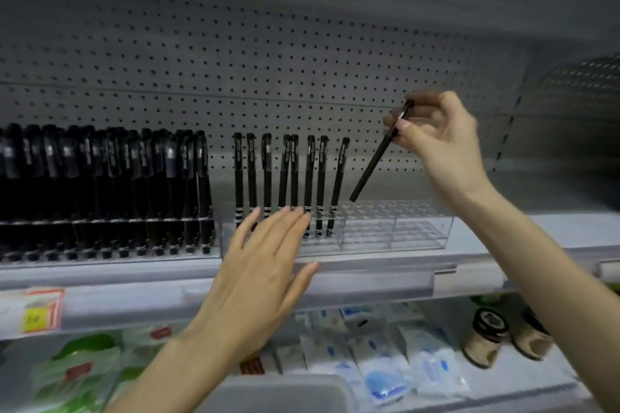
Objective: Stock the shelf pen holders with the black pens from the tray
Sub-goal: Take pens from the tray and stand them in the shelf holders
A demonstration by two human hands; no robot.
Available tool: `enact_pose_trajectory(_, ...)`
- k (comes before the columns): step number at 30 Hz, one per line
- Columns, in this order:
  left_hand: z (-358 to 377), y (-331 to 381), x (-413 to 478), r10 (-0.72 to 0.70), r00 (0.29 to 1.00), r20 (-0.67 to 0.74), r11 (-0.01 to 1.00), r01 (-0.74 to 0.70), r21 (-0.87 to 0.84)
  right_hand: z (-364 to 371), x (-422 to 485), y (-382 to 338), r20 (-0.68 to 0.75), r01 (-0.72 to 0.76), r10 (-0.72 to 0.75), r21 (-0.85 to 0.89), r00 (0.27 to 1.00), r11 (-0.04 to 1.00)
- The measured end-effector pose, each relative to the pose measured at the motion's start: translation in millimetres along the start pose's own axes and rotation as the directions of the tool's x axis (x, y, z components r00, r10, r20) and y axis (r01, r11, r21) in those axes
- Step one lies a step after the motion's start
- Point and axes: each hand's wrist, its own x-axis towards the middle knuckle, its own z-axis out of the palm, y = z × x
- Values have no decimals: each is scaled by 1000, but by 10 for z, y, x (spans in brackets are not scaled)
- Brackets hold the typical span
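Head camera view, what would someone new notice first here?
First, the right hand, raised at the right, pinching a tilted black pen whose lower tip hangs just above the clear pen holder on the shelf. Next, the open left hand, spread in front of the row of upright pens in that holder's left part. Far left stands a dense block of black pens.

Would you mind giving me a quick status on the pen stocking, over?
Right hand pinches a black pen, tilted, tip just above the clear holder. Left hand open before the holder. Eight standing pens, right side unfilled. No obstruction.
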Motion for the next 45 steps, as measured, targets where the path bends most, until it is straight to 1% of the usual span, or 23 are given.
enact_pose_trajectory(5, 43, -45, 12, 34, 999, -18, 999, -34, -2, 59, 45, 120, 63, -18, 17, 5, 998, 1000)
enact_pose_trajectory(7, 42, -55, 14, 43, 999, -22, 999, -43, -11, 95, 66, 134, 111, -41, 46, -44, 993, 998)
enact_pose_trajectory(10, 45, -64, 16, 49, 999, -21, 999, -49, -12, 156, 88, 173, 224, -95, 123, -130, 967, 987)
enact_pose_trajectory(12, 46, -74, 18, 52, 998, -18, 999, -52, -9, 183, 94, 190, 287, -92, 149, -201, 946, 975)
enact_pose_trajectory(15, 36, -81, 19, 52, 999, -16, 999, -52, -16, 207, 82, 211, 356, -91, 181, -256, 917, 962)
enact_pose_trajectory(17, 31, -81, 19, 53, 998, -15, 998, -53, -15, 210, 62, 229, 371, -87, 191, -279, 909, 956)
enact_pose_trajectory(20, 24, -86, 17, 57, 998, -6, 998, -57, -6, 199, 55, 233, 353, -92, 198, -295, 914, 951)
enact_pose_trajectory(23, 13, -99, 9, 59, 998, 8, 998, -59, 0, 150, 32, 197, 345, -81, 217, -369, 913, 926)
enact_pose_trajectory(26, -22, -108, -3, 59, 998, 4, 998, -59, -13, 87, -41, 120, 366, -51, 237, -451, 900, 891)
enact_pose_trajectory(28, -79, -106, -19, 59, 998, -17, 997, -60, -41, 70, -119, 19, 346, 24, 202, -550, 916, 835)
enact_pose_trajectory(30, -154, -99, -64, 59, 997, -43, 995, -63, -81, 104, -256, -108, 304, 100, 106, -590, 947, 801)
enact_pose_trajectory(32, -247, -87, -179, 39, 998, -54, 989, -47, -138, 203, -492, -238, 290, 158, 12, -554, 957, 817)
enact_pose_trajectory(34, -335, -91, -389, 1, 999, -47, 980, -11, -198, 339, -811, -324, 332, 196, -33, -472, 943, 860)
enact_pose_trajectory(36, -369, -132, -718, -47, 999, -20, 971, 41, -238, 516, -1209, -299, 427, 190, -8, -384, 904, 903)
enact_pose_trajectory(37, -362, -171, -926, -75, 997, -3, 966, 72, -250, 618, -1428, -235, 486, 171, 24, -354, 873, 919)
enact_pose_trajectory(40, -260, -320, -1647, -220, 972, 89, 924, 236, -300, 946, -2119, 168, 626, 61, 173, -334, 761, 941)
enact_pose_trajectory(41, -213, -383, -1920, -285, 949, 131, 899, 312, -307, 1078, -2361, 350, 657, -12, 257, -353, 708, 935)
enact_pose_trajectory(43, -99, -456, -2355, -392, 894, 215, 849, 442, -289, 1266, -2744, 701, 685, -146, 449, -453, 574, 879)
enact_pose_trajectory(44, -49, -494, -2549, -433, 863, 260, 827, 496, -266, 1360, -2902, 871, 689, -161, 513, -510, 512, 845)
enact_pose_trajectory(45, -2, -524, -2715, -463, 833, 303, 806, 538, -247, 1433, -3029, 1027, 692, -130, 549, -560, 470, 818)
